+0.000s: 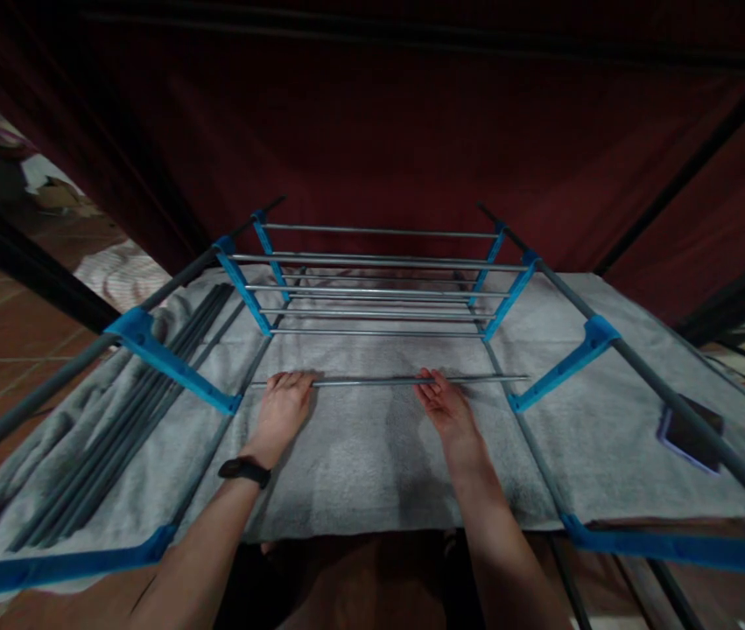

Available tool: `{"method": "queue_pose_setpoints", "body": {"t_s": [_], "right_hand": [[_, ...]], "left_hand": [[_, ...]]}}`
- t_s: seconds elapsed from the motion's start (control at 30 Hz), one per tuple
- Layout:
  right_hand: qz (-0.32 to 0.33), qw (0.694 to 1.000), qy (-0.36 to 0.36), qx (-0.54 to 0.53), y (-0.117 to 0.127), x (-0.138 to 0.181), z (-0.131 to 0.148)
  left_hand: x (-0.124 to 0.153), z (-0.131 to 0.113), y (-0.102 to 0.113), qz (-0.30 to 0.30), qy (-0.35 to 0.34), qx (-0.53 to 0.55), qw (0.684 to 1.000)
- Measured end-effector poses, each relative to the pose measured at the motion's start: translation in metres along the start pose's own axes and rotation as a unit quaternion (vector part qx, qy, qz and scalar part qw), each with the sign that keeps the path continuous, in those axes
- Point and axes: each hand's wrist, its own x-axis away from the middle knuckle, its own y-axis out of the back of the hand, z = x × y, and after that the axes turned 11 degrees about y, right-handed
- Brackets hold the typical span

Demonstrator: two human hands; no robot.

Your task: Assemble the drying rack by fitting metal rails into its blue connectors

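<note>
We hold a thin, straight silver metal rod [365,381] crosswise above the light grey cloth [359,464], our left hand [285,409] closed over it near one end and our right hand [444,402] taking it in a loose finger grip. Its ends sit near two angled blue plastic brackets [175,363] on the grey tubular frame [657,385], though we cannot tell whether they touch.

Around our left wrist [265,449] we wear a slim black band [244,472] with a smooth, rounded body. Our left forearm [207,547] and right forearm [487,503] are bare, as are our left hand [284,408] and right hand [444,404]. What seems to be our black legwear [250,588] is dim.
</note>
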Motion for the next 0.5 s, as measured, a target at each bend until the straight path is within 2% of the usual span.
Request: {"method": "queue_pose_setpoints", "body": {"t_s": [0.1,0.23,0.4,0.5], "right_hand": [[-0.046,0.998,-0.033,-0.018,-0.009,-0.006,-0.005],[-0.041,0.999,-0.025,-0.002,-0.009,-0.015,-0.005],[-0.052,0.997,0.015,-0.053,0.011,-0.026,0.012],[-0.118,0.991,0.013,-0.061,0.019,-0.034,0.027]], "left_hand": [[-0.002,-0.015,-0.002,0.021,-0.020,0.031,0.999],[-0.004,-0.024,-0.008,0.045,-0.039,0.065,0.996],[-0.013,-0.015,-0.006,0.035,-0.051,0.047,0.997],[-0.021,-0.008,0.002,0.002,-0.054,0.024,0.998]]}}
